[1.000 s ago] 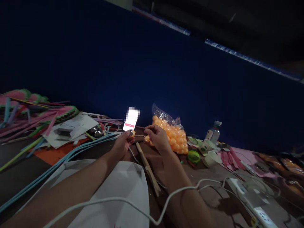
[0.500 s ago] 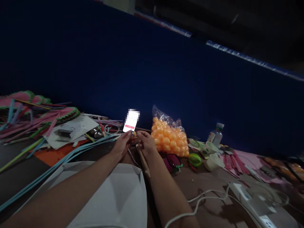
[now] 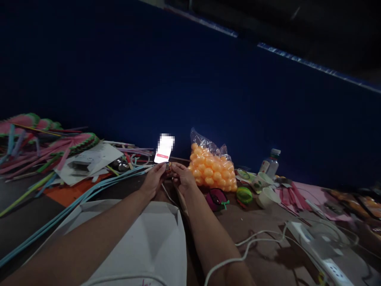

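Observation:
My left hand (image 3: 154, 179) and my right hand (image 3: 182, 174) meet at the middle of the work surface. Both are closed, fingertips pinched together around something small that looks dark and orange; its kind is too small to tell. Just behind them leans a phone (image 3: 163, 150) with a bright screen. To the right of my right hand stands a clear plastic bag of orange balls (image 3: 212, 169). A white bag or box (image 3: 139, 234) lies beneath my forearms.
Light-blue strips (image 3: 98, 188) run along the left, near papers (image 3: 104, 157) and pink-green paper fans (image 3: 80, 143). On the right are a purple pouch (image 3: 216, 200), a green striped ball (image 3: 244, 195), a paper cup (image 3: 268, 198), a bottle (image 3: 270, 163), a white cable (image 3: 253, 248) and a power strip (image 3: 333, 270).
My fingertips have come closer together over the small thing. The whole view has shifted slightly, and the objects on the table stay where they were.

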`<action>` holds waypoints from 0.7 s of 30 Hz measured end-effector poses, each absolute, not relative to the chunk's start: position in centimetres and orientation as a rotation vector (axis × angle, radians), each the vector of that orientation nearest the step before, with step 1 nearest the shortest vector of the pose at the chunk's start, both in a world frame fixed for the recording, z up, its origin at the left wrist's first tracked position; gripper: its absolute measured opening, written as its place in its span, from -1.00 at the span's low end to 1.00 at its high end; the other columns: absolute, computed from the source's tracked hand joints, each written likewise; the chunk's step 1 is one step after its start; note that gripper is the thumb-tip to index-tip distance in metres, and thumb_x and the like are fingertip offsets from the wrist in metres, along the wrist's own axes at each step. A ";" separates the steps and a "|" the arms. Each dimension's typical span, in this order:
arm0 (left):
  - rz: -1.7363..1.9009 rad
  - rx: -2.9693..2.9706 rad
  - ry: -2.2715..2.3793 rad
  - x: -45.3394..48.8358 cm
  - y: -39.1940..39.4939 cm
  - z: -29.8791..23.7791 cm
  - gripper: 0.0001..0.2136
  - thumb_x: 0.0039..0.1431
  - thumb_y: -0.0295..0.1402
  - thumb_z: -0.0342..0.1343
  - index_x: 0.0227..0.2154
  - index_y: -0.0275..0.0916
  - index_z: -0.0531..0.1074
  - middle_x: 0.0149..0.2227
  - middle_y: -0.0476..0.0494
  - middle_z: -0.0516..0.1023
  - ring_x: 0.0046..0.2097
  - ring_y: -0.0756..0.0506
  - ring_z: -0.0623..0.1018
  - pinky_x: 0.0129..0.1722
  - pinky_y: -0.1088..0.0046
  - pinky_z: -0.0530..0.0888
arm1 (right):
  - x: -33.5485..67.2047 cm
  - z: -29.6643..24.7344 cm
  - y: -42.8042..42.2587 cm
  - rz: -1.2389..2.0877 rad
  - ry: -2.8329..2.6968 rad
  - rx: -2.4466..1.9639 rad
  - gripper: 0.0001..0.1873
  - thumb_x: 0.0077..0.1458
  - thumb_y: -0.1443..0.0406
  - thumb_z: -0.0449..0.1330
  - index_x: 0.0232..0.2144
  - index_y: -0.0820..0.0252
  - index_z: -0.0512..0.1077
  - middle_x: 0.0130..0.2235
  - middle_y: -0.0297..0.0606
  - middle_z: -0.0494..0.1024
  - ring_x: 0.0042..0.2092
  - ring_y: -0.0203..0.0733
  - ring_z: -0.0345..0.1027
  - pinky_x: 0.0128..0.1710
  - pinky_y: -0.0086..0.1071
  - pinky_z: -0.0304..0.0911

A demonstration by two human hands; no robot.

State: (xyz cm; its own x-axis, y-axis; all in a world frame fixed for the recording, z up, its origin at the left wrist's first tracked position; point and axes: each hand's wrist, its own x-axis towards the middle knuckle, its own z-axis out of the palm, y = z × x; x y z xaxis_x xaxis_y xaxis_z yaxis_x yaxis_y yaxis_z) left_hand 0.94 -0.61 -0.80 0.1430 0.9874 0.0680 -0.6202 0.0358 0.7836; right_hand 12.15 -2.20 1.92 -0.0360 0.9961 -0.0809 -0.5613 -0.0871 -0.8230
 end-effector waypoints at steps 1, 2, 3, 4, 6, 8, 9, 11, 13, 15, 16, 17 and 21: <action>1.351 0.789 0.585 1.0 -0.6 -0.8 -0.72 -0.08 -0.27 0.29 -0.31 -0.32 0.49 -0.39 -0.08 0.56 -0.36 -0.02 0.52 -0.28 0.43 0.47 | 12.1 1.9 -2.2 1.504 -0.718 -0.811 -0.70 -0.31 0.31 0.40 -0.43 0.28 0.47 -0.56 -0.42 0.45 -0.63 -0.54 0.09 -0.73 -0.68 -0.07; 1.354 0.787 0.579 1.0 -0.6 -0.8 -0.72 -0.08 -0.27 0.29 -0.30 -0.32 0.49 -0.40 -0.07 0.56 -0.37 -0.02 0.52 -0.28 0.43 0.47 | 12.1 1.8 -2.1 1.504 -0.716 -0.812 -0.70 -0.30 0.31 0.41 -0.43 0.28 0.47 -0.57 -0.43 0.45 -0.63 -0.54 0.09 -0.74 -0.68 -0.08; 1.357 0.784 0.574 1.0 -0.6 -0.8 -0.72 -0.09 -0.27 0.29 -0.30 -0.32 0.49 -0.40 -0.07 0.56 -0.37 -0.01 0.52 -0.28 0.43 0.47 | 12.1 1.8 -2.1 1.504 -0.715 -0.813 -0.71 -0.30 0.31 0.41 -0.43 0.28 0.47 -0.58 -0.43 0.44 -0.64 -0.53 0.09 -0.74 -0.68 -0.08; 1.359 0.782 0.572 1.0 -0.6 -0.8 -0.71 -0.09 -0.27 0.29 -0.30 -0.32 0.49 -0.40 -0.07 0.56 -0.38 -0.01 0.52 -0.29 0.42 0.47 | 12.1 1.8 -2.1 1.504 -0.714 -0.815 -0.71 -0.29 0.31 0.41 -0.43 0.28 0.47 -0.58 -0.43 0.44 -0.64 -0.53 0.10 -0.74 -0.68 -0.08; 1.364 0.780 0.572 1.0 -0.6 -0.8 -0.71 -0.09 -0.27 0.30 -0.31 -0.32 0.49 -0.40 -0.07 0.56 -0.38 -0.02 0.52 -0.28 0.42 0.46 | 12.2 1.8 -2.1 1.508 -0.715 -0.821 -0.72 -0.28 0.32 0.40 -0.43 0.28 0.47 -0.58 -0.41 0.45 -0.64 -0.52 0.12 -0.74 -0.68 -0.08; 1.365 0.788 0.576 1.0 -0.6 -0.8 -0.71 -0.10 -0.26 0.30 -0.32 -0.32 0.49 -0.41 -0.07 0.56 -0.38 -0.02 0.51 -0.28 0.42 0.45 | 12.2 1.8 -2.2 1.515 -0.717 -0.822 -0.73 -0.26 0.32 0.40 -0.43 0.27 0.47 -0.57 -0.39 0.47 -0.64 -0.51 0.13 -0.74 -0.68 -0.08; 1.366 0.790 0.578 1.1 -0.6 -0.8 -0.71 -0.10 -0.25 0.30 -0.33 -0.32 0.49 -0.41 -0.06 0.55 -0.39 -0.01 0.51 -0.28 0.42 0.45 | 12.2 1.8 -2.2 1.519 -0.717 -0.820 -0.74 -0.26 0.32 0.40 -0.43 0.27 0.47 -0.56 -0.39 0.48 -0.64 -0.52 0.13 -0.74 -0.68 -0.08; 1.369 0.784 0.582 1.1 -0.7 -0.7 -0.72 -0.11 -0.25 0.30 -0.34 -0.31 0.49 -0.43 -0.05 0.54 -0.40 0.00 0.50 -0.29 0.43 0.44 | 12.2 1.8 -2.2 1.528 -0.714 -0.814 -0.74 -0.25 0.32 0.39 -0.43 0.27 0.47 -0.56 -0.39 0.48 -0.64 -0.52 0.13 -0.74 -0.69 -0.08; 1.371 0.775 0.588 1.1 -0.8 -0.6 -0.72 -0.12 -0.26 0.31 -0.36 -0.31 0.49 -0.43 -0.05 0.54 -0.39 0.00 0.49 -0.30 0.45 0.44 | 12.3 1.8 -2.2 1.535 -0.708 -0.810 -0.74 -0.24 0.32 0.39 -0.42 0.27 0.46 -0.56 -0.40 0.47 -0.64 -0.53 0.12 -0.74 -0.70 -0.08; 1.372 0.778 0.592 1.0 -0.9 -0.5 -0.73 -0.13 -0.26 0.32 -0.37 -0.31 0.49 -0.42 -0.05 0.54 -0.39 0.00 0.50 -0.30 0.45 0.44 | 12.3 1.6 -2.2 1.538 -0.703 -0.812 -0.74 -0.24 0.32 0.39 -0.42 0.27 0.47 -0.55 -0.40 0.47 -0.64 -0.54 0.11 -0.74 -0.70 -0.09; 1.371 0.782 0.591 1.0 -0.9 -0.5 -0.72 -0.13 -0.25 0.31 -0.37 -0.31 0.50 -0.43 -0.05 0.54 -0.39 0.00 0.50 -0.30 0.45 0.44 | 12.3 1.6 -2.1 1.537 -0.701 -0.816 -0.75 -0.24 0.33 0.39 -0.42 0.27 0.47 -0.55 -0.39 0.48 -0.64 -0.55 0.11 -0.75 -0.71 -0.08; 1.369 0.786 0.586 1.0 -0.9 -0.6 -0.72 -0.12 -0.25 0.31 -0.37 -0.31 0.50 -0.43 -0.05 0.54 -0.39 0.00 0.50 -0.29 0.44 0.44 | 12.3 1.5 -2.1 1.537 -0.699 -0.819 -0.75 -0.24 0.33 0.39 -0.42 0.27 0.47 -0.55 -0.39 0.47 -0.64 -0.55 0.12 -0.75 -0.71 -0.08; 1.359 0.782 0.578 1.1 -0.8 -0.6 -0.72 -0.12 -0.25 0.31 -0.37 -0.32 0.50 -0.43 -0.06 0.54 -0.38 -0.01 0.50 -0.29 0.45 0.44 | 12.3 1.3 -2.0 1.534 -0.687 -0.827 -0.75 -0.23 0.33 0.38 -0.41 0.28 0.48 -0.56 -0.42 0.45 -0.64 -0.54 0.13 -0.76 -0.71 -0.07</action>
State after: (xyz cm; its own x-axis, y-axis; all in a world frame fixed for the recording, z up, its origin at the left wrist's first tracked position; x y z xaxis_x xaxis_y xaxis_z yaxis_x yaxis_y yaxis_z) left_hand 1.05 -0.83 -0.60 0.1404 0.9873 0.0747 -0.6311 0.0311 0.7751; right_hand 12.28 -2.03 1.34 -0.0452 0.9919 -0.1191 -0.5715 -0.1235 -0.8113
